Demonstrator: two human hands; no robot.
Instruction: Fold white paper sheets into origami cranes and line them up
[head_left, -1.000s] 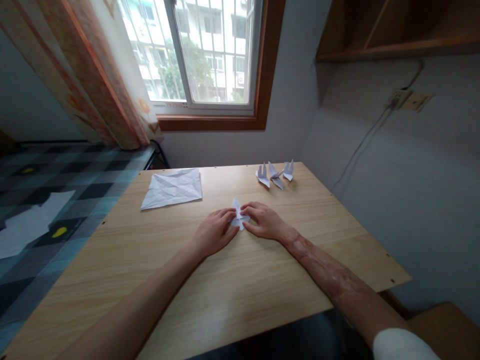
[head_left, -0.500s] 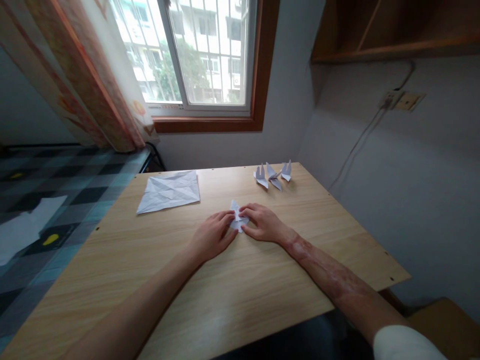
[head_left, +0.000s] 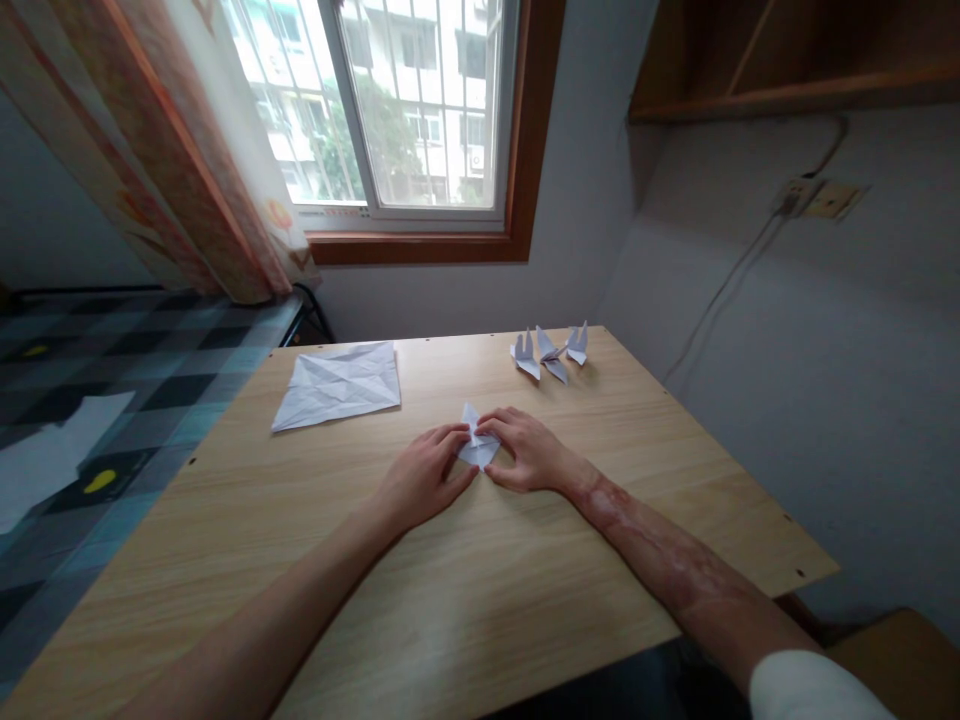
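Note:
A small piece of white folded paper [head_left: 478,452] lies on the wooden table between my hands, its pointed tip facing the window. My left hand [head_left: 426,475] has its fingertips on the paper's left side, with the thumb at the near corner. From the right, my right hand [head_left: 529,450] presses its fingers on the other side, its thumb close to the same near corner. Both hands grip the paper at its edges, and the fingers hide part of its folds. Beyond my right hand stand three folded paper cranes [head_left: 551,355] in a row.
A creased white paper sheet [head_left: 341,385] lies at the table's [head_left: 360,620] far left. Left of the table, a checked bed cover [head_left: 45,580] carries more white paper [head_left: 45,465]. A window [head_left: 420,110] is behind the table, and a wooden shelf [head_left: 795,95] hangs at upper right.
Both thumbs have shifted slightly toward me, at the paper's near corner, so more of its lower part shows. The camera view has moved a little.

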